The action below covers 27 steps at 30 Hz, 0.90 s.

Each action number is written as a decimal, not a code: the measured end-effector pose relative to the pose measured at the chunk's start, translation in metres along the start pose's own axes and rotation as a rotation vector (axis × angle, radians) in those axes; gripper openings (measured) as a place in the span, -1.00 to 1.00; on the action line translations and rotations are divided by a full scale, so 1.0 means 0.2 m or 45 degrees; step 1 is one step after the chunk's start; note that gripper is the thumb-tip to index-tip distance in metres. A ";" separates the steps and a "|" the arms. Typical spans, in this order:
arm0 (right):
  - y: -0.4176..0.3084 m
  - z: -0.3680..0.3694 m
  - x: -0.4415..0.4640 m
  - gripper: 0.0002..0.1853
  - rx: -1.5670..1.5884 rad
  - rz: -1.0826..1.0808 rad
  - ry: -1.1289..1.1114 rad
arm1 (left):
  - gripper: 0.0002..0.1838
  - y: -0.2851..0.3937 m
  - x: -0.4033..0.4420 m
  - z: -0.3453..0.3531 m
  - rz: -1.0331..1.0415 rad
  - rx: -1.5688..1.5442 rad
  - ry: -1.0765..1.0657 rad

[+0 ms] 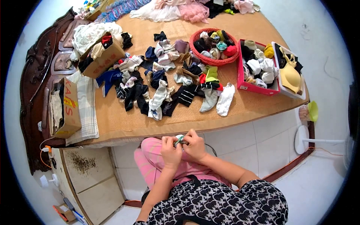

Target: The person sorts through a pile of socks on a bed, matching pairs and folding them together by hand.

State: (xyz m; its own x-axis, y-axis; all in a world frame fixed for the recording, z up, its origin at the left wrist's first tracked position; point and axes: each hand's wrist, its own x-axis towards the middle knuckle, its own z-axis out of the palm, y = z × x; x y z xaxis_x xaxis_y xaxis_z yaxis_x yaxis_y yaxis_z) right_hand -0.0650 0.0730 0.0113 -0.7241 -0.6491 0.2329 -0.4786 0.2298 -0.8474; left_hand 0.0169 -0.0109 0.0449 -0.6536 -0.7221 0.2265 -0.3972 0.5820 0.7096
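Left hand (171,153) and right hand (195,145), nearly closed, pinched a half-hidden sock (180,140) (probably) nearside of the red basket (217,62); rolled bundles (221,45) already filled that, but loose socks (158,99) lay to its left!

The socks (225,99) were matt knit cloth. The bed mat (112,118) looked rough and woven, the headboard (33,75) glossy dark wood.

On the bed (123,125), socks (157,95); to their left, two cartons (73,107); behind right, basket (216,62); farther right, box (258,89), then bra (290,79) in tray (302,96); far back, clothes (161,11); before the near edge, left hand (171,153) beside right hand (195,146).
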 end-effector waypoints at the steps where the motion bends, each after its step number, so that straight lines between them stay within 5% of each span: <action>1: 0.04 -0.01 0.01 -0.91 -0.060 0.007 0.014 | -0.91 0.00 0.00 0.01 -0.085 -0.115 -0.048; 4: 0.14 -0.05 0.10 -0.88 -0.162 0.090 0.116 | -0.94 0.05 -0.01 0.00 -0.110 -0.368 -0.363; 10: 0.35 -0.40 0.78 -0.87 -0.115 0.076 0.609 | -0.90 0.05 -0.02 0.02 -0.161 -0.517 -0.420; 12: 0.39 -0.51 1.00 -0.65 0.043 -0.065 0.710 | -0.89 0.00 -0.02 0.02 -0.175 -0.596 -0.351; 14: 0.33 -0.56 1.11 -0.61 0.413 0.009 0.702 | -0.89 -0.03 0.00 0.01 -0.166 -0.568 -0.313; 18: 0.61 -0.48 1.15 -0.64 -0.461 -0.035 0.401 | -0.94 -0.07 0.03 -0.04 -0.343 -0.560 -0.323; 22: 0.80 -0.31 1.02 -0.52 -0.769 0.552 0.019 | -0.94 -0.15 0.00 -0.05 -0.395 -0.524 -0.348; 27: 0.73 -0.16 0.86 -0.78 -0.574 -0.014 0.221 | -0.88 -0.24 0.01 -0.05 -0.434 -0.434 -0.401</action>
State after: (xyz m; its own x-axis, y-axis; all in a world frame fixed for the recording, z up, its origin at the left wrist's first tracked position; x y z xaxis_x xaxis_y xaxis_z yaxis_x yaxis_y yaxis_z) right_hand -0.2760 0.0186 -0.0566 -0.7717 -0.5314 0.3493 -0.6263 0.5398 -0.5624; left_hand 0.0412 -0.0452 0.0178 -0.7064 -0.6710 -0.2251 -0.4228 0.1449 0.8946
